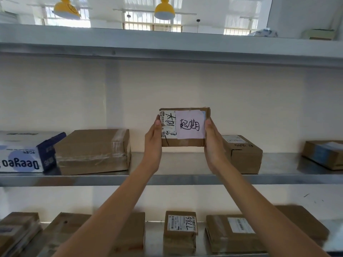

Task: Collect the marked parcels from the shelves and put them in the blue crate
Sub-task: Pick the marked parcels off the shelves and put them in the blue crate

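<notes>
A small brown cardboard parcel (183, 141) carries a pale pink paper note with handwritten black characters and a white shipping label. I hold it upright above the middle shelf (167, 179), its marked face toward me. My left hand (154, 141) grips its left side and my right hand (213, 145) grips its right side, thumbs on the front. The blue crate is not in view.
On the middle shelf lie a white and blue Deeyeo box (27, 153), a large taped carton (92, 151), a small box (243, 154) and another (324, 154) at the right. Several cartons, one labelled 7786 (180, 232), fill the lower shelf. An upper shelf (167, 45) runs overhead.
</notes>
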